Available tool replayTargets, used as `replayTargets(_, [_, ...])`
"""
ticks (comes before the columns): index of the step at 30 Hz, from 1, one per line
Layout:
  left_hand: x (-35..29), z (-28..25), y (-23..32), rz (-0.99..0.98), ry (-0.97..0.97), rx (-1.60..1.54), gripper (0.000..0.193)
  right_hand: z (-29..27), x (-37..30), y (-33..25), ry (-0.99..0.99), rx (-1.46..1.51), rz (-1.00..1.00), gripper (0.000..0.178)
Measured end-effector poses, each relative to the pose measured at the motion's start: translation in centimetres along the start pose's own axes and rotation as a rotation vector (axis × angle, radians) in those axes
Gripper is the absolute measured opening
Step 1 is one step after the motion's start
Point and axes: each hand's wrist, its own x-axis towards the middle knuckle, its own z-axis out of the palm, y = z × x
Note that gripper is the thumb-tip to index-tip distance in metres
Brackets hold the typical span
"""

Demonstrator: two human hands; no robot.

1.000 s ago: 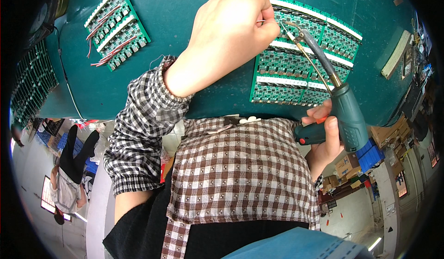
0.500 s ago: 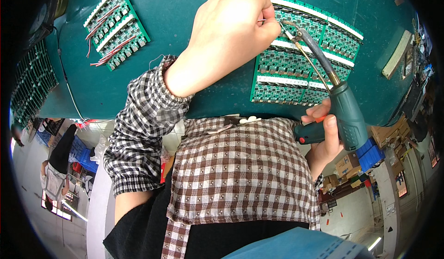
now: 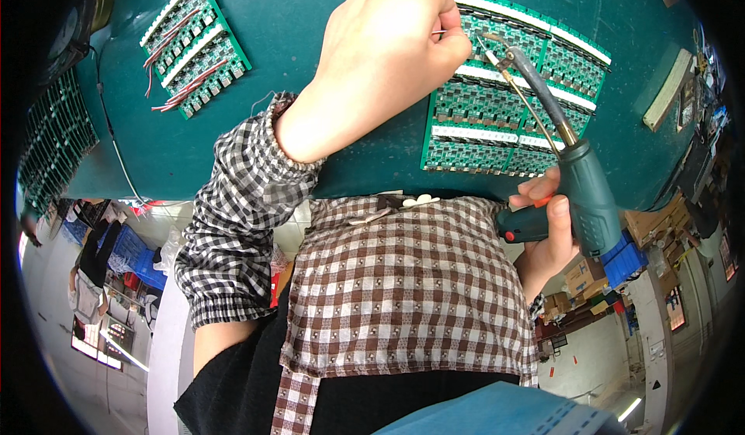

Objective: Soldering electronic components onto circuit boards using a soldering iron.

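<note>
My left hand (image 3: 392, 43) reaches over the far left part of a green circuit board panel (image 3: 473, 109), thumb and forefinger pinched together. A short bit of thin wire (image 3: 438, 31) shows at those fingers; its far end is hidden. My right hand (image 3: 549, 249) grips the handle of a dark green soldering gun (image 3: 590, 194), one finger by its orange trigger. The gun's bent tip and thin solder feed tube (image 3: 531, 109) point up and left over the panel, just right of my left fingertips. Whether the tip touches the board I cannot tell.
Another circuit board panel (image 3: 194, 55) with red and white wires lies at the left on the green table (image 3: 310, 8). More boards (image 3: 54, 144) sit at the far left edge beside a cable (image 3: 109, 124). A pale strip (image 3: 667, 90) lies at the right.
The soldering gun and my right hand have shifted slightly right, so its tip stands a little farther from my left fingertips. My left hand has stayed nearly still.
</note>
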Motion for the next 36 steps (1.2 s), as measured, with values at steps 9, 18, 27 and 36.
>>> replayTargets(9, [0.0, -0.1, 0.0, 0.017, 0.023, 0.04, 0.01, -0.4, 0.0, 0.2, -0.016, 0.014, -0.001, 0.042])
replayTargets(18, [0.0, 0.0, 0.0, -0.017, -0.001, 0.008, 0.011, -0.5, 0.0, 0.4, -0.043, 0.002, -0.026, 0.042])
replayTargets(27, [-0.4, 0.8, -0.4, -0.011, 0.029, 0.101, 0.01, -0.8, 0.1, 0.6, -0.08, 0.007, -0.038, 0.044])
replayTargets(36, [-0.5, 1.0, -0.5, 0.009, 0.054, 0.107, 0.009, -0.4, 0.0, 0.4, -0.04, 0.001, -0.027, 0.044])
